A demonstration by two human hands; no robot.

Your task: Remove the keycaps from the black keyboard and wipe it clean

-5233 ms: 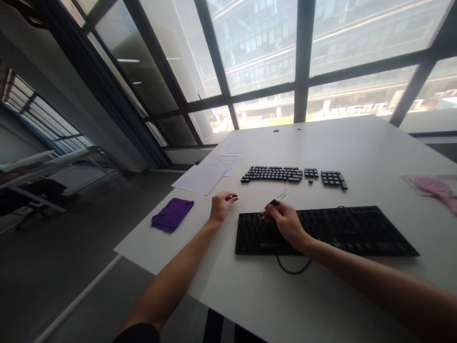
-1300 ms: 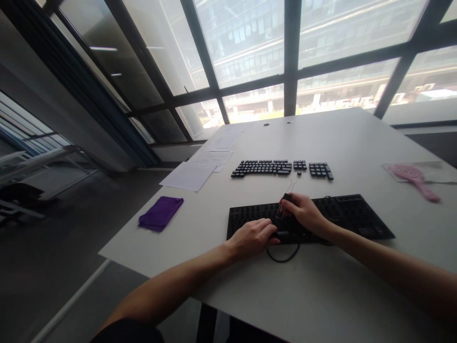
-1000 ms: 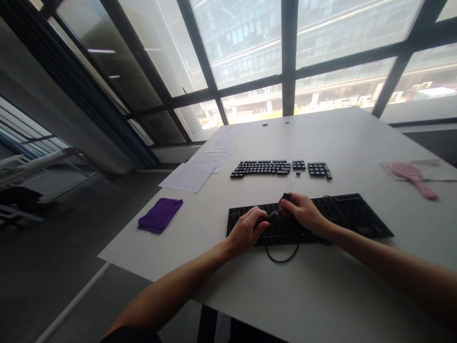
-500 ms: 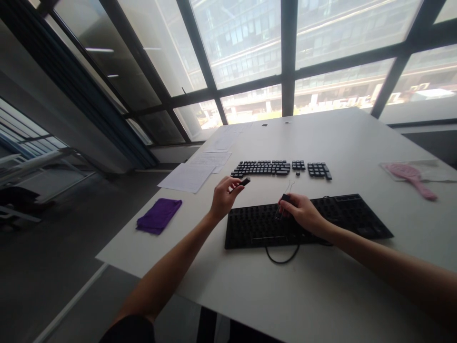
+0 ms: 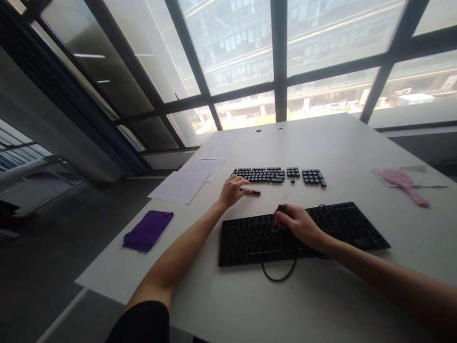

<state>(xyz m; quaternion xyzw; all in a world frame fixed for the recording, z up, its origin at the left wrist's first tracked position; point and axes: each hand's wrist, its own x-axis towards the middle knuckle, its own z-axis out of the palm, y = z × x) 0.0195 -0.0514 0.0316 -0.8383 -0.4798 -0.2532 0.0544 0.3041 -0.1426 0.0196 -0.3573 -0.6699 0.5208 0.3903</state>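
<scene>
The long black plastic bar (image 5: 254,192) is now lowered nearer the loose black keycaps (image 5: 262,174), at the left hand's (image 5: 232,191) fingertips, grip unclear; a black-handled wire tool (image 5: 282,208) is pinched by the right hand (image 5: 299,222).

Big windows (image 5: 228,57) right across in front of me, dk frames (image 5: 280,62), v. bright daylight, multi-storey bldg (image 5: 239,43) outside. Thin lit strips (image 5: 89,55) showing in L panes. Dk blue curtain (image 5: 93,119) on my L, nxt to grey wall (image 5: 53,114). Grey floor (image 5: 53,247), rather dim. White worktop (image 5: 342,152) reaching twd the glass; 2nd table (image 5: 32,167), pale-framed, far L, partly cut off.
</scene>
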